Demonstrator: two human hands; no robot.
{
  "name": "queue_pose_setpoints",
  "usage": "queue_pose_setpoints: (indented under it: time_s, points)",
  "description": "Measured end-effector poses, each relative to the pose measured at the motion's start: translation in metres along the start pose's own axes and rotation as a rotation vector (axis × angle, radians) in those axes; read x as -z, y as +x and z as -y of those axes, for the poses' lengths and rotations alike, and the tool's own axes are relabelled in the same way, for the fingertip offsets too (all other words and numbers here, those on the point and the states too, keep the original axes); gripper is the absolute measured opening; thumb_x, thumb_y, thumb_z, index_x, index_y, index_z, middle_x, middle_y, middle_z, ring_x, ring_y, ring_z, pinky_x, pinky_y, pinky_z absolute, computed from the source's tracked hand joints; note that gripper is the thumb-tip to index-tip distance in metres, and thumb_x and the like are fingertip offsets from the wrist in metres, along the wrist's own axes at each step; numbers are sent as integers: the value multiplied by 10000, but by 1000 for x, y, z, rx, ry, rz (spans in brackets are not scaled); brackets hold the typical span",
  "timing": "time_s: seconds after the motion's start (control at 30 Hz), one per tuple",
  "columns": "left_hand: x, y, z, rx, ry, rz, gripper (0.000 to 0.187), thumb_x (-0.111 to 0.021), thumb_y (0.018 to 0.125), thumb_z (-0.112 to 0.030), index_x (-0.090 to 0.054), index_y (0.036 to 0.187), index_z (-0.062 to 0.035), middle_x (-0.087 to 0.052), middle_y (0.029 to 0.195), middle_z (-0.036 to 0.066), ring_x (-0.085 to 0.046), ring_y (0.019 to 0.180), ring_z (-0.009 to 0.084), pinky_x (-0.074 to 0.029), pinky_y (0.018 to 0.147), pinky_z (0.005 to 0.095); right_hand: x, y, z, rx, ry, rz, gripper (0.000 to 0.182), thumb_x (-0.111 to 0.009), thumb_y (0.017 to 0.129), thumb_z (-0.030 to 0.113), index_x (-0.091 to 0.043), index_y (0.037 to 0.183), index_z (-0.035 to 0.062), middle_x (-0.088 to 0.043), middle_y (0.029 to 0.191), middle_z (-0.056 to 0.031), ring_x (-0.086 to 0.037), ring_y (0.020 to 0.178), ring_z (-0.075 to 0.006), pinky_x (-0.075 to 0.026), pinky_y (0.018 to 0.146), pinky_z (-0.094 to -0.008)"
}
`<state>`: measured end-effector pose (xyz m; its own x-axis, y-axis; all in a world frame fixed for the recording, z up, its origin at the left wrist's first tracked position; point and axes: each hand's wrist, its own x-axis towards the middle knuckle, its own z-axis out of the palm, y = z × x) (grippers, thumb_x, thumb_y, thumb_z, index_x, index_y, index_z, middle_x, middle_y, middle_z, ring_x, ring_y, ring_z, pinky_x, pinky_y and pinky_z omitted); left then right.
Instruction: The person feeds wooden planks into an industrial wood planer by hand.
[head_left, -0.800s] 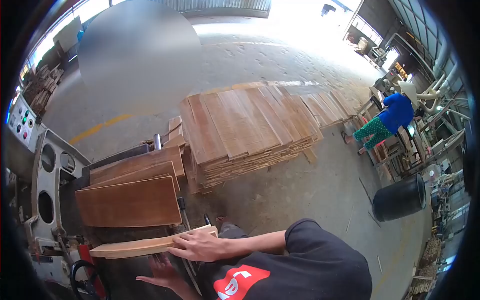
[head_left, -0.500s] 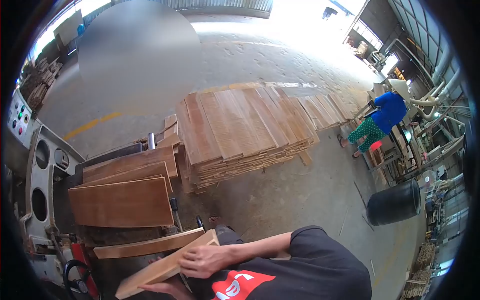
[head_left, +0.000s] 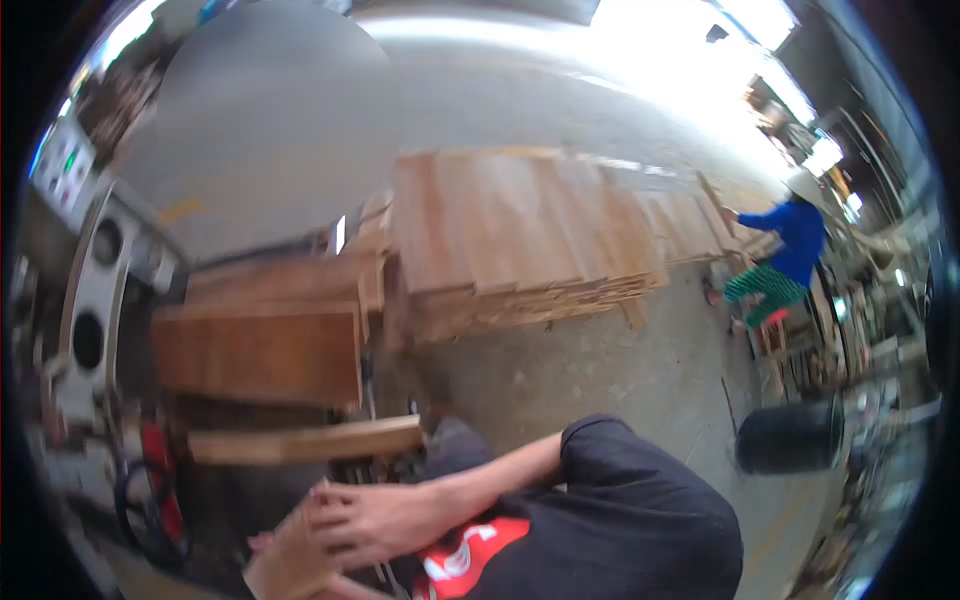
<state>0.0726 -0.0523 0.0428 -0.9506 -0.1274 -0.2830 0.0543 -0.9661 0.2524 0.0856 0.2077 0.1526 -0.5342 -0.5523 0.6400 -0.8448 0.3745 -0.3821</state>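
A light wooden board (head_left: 288,562), blurred by motion, is held low in front of me at the bottom of the view. My right hand (head_left: 372,522) lies over its upper end with the fingers bent across it. Beneath it, my left hand (head_left: 352,588) supports the board; most of that hand is hidden, with only a part near the wrist and some blurred fingertips at the far edge showing. Just beyond my hands, a narrow wooden plank (head_left: 305,445) rests lengthwise. Behind that plank lie wide reddish-brown boards (head_left: 258,352), overlapping each other.
A large stack of wooden panels (head_left: 530,220) stands ahead. At left are a grey machine frame (head_left: 97,290), a button panel (head_left: 66,165) and a handwheel (head_left: 150,515). A black barrel (head_left: 790,437) lies on its side at right, near a co-worker in blue (head_left: 795,245).
The board in my hands has turned and now looks shorter, pulled lower left. My right hand moved left with it. The view has shifted, and the co-worker now reaches toward the panels.
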Motion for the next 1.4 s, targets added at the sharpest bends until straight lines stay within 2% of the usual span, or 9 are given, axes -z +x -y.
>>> queue_pose_setpoints:
  time_s: [0.3, 0.4, 0.53, 0.57, 0.73, 0.83, 1.0, 1.13, 1.4]
  points:
    - [0, -2, -6, -227, 174, 61, 1030, -549, 999, -760, -338, 1668, -6, -387, 1703, 208, -436, 1526, 362, -322, 1305, 541, 43, -10, -4, 22, 30, 215, 583, -704, 744, 178, -765, 1307, 39, -709, 1410, -179, -666, 1365, -355, -572, 1142, -488]
    - [-6, -7, -19, -132, 84, -208, 994, -513, 1023, -787, -417, 1643, -16, -456, 1649, 208, -505, 1463, 352, -352, 1276, 556, 30, -29, 3, -230, 108, 252, 591, -778, 811, 132, -686, 1376, -15, -711, 1385, -222, -716, 1273, -384, -611, 1063, -463]
    - [6, 6, 4, -191, 706, -449, 947, -463, 1024, -838, -529, 1559, -59, -591, 1330, 133, -587, 1221, 295, -412, 1157, 527, 5, -68, -8, -823, 410, 291, 358, -780, 1002, 207, -674, 1263, -14, -768, 1079, -261, -745, 982, -476, -614, 823, -486]
    - [-3, 3, 18, -250, 747, -435, 778, -530, 1097, -680, -533, 1561, -56, -604, 1404, 58, -563, 1275, 201, -416, 1063, 400, -2, -81, -18, -940, 407, 336, 360, -784, 1009, 261, -694, 1181, -42, -761, 1008, -268, -769, 907, -433, -600, 788, -461]
    - [37, 2, 47, -352, 1192, -419, 877, -558, 1119, -560, -338, 1679, 79, -345, 1759, 246, -252, 1663, 352, -221, 1333, 458, -43, -140, -52, -1407, 540, 327, 519, -723, 1062, 434, -727, 1187, -70, -782, 1018, -236, -750, 935, -257, -574, 845, -410]
    - [13, -7, 52, -266, 1588, -378, 929, -555, 1117, -554, -264, 1674, 130, -205, 1789, 305, -43, 1701, 402, -124, 1367, 490, -71, -170, -68, -1486, 705, 318, 586, -678, 1086, 488, -719, 1231, -79, -789, 1067, -208, -750, 1000, -265, -576, 890, -415]
    - [30, 21, 39, -280, 1834, -213, 934, -577, 1100, -596, -310, 1683, 83, -200, 1788, 305, -46, 1692, 434, -196, 1355, 540, -83, -169, -68, -1554, 752, 420, 597, -665, 1095, 459, -694, 1268, -111, -772, 1125, -178, -766, 941, -236, -596, 808, -377]
    - [51, 54, 41, -430, 1980, -117, 958, -682, 1050, -562, -382, 1607, 158, -275, 1690, 445, -160, 1630, 579, -238, 1321, 596, -115, -186, -82, -1542, 830, 446, 525, -649, 1107, 410, -699, 1250, -92, -777, 1060, -149, -765, 843, -215, -579, 673, -362]
    - [65, 90, 12, -668, 2411, -84, 858, -749, 990, -473, -503, 1529, 148, -410, 1622, 434, -352, 1559, 571, -262, 1314, 614, -127, -129, -75, -1465, 847, 425, 503, -600, 1109, 434, -700, 1182, -54, -783, 918, -166, -772, 764, -275, -622, 669, -426]
